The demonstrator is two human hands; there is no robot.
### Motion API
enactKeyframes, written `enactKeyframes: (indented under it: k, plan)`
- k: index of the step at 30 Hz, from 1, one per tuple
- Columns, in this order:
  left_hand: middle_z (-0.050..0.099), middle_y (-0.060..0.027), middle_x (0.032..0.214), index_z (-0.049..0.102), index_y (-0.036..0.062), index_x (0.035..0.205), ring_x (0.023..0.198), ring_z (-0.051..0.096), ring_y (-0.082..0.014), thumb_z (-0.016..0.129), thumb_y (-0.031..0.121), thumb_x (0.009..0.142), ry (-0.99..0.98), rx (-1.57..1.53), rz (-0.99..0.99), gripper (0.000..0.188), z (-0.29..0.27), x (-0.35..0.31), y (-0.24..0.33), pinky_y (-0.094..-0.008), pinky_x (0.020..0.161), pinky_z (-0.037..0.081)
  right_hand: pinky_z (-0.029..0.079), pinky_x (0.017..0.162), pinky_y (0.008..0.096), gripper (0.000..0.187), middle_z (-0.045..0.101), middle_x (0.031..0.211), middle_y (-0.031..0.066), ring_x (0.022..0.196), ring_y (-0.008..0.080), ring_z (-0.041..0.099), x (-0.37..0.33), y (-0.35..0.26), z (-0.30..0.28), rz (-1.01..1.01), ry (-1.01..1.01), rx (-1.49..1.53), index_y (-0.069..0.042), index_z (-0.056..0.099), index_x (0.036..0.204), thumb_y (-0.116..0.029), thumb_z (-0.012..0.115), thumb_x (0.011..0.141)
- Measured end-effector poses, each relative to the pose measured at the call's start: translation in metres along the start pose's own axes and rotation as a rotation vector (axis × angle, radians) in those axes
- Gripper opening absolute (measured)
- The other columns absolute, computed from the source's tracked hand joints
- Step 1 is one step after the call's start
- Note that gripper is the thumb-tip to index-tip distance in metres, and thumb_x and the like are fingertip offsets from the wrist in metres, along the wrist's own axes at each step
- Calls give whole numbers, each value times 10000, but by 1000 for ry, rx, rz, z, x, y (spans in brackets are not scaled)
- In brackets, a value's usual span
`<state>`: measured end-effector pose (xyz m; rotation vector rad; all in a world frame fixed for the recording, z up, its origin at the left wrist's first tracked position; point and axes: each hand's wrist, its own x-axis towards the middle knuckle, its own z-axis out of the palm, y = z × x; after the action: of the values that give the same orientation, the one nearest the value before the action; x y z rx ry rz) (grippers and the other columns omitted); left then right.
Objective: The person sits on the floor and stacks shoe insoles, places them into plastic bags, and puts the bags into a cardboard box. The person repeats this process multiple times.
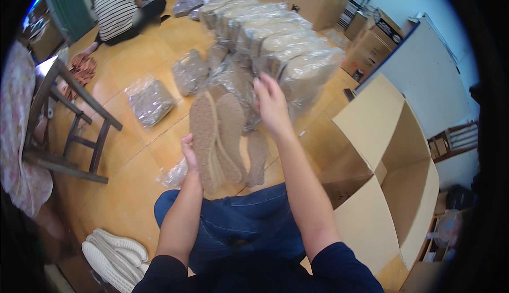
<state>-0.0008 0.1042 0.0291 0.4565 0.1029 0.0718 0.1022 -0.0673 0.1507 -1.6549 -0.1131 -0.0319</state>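
Observation:
My left hand [191,154] is wrapped round the edge of a stack of brown, fuzzy-topped insoles [203,134], held upright above my lap. More brown insoles [231,128] stand against that stack on its right, and another insole [257,158] lies lower on the floor. My right hand [271,99] is raised beyond them with its fingers curled together. It is in front of a clear plastic bag of brown insoles [236,78]; what the fingers pinch, if anything, is too small to make out.
A long row of plastic-wrapped bundles [286,41] runs away from me. Wrapped packs [149,102] lie left of it. An open cardboard box [392,155] stands at my right, a wooden chair [101,139] at left. White soles [114,253] lie lower left. A person in stripes [117,12] sits far left.

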Motion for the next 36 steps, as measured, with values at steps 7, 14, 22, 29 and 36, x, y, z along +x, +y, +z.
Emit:
enactKeyframes:
  k: [7,14,22,29,36]
  plan:
    - [542,-211,1323,426,-22,1388,1186,545,-320,467,443,837,6,47,-145,722,-7,2,-23,-390,1014,445,432,967,320,523,590,1252,94,1143,160,548,-81,86,-5,328,-338,258,19,448,1348,-295,603,959]
    - [586,-185,1244,459,-16,1352,1122,586,-320,489,423,857,81,88,-141,662,6,-5,-32,-447,987,469,438,983,337,448,601,1231,84,1118,189,568,-81,118,-56,400,-208,490,-30,470,1332,-206,604,942]
    - [582,-158,1245,479,-4,1322,1137,572,-287,521,432,905,180,223,-172,605,6,0,-39,-438,954,491,521,739,294,470,650,975,55,798,156,621,-92,123,-55,617,-157,790,-44,592,1144,-467,544,947]
    - [514,-129,1308,340,25,1387,1173,536,-234,706,115,834,74,523,6,669,18,-8,-49,-383,994,454,451,986,339,472,558,1292,100,1167,188,548,-105,110,-36,368,-201,739,-2,445,1359,-247,569,975]
    - [516,-104,1295,329,23,1394,1162,542,-222,692,188,866,120,507,57,661,21,-11,-53,-374,994,455,452,987,346,479,584,1262,104,1153,199,563,-96,111,-52,380,-122,700,-6,451,1354,-247,584,962]
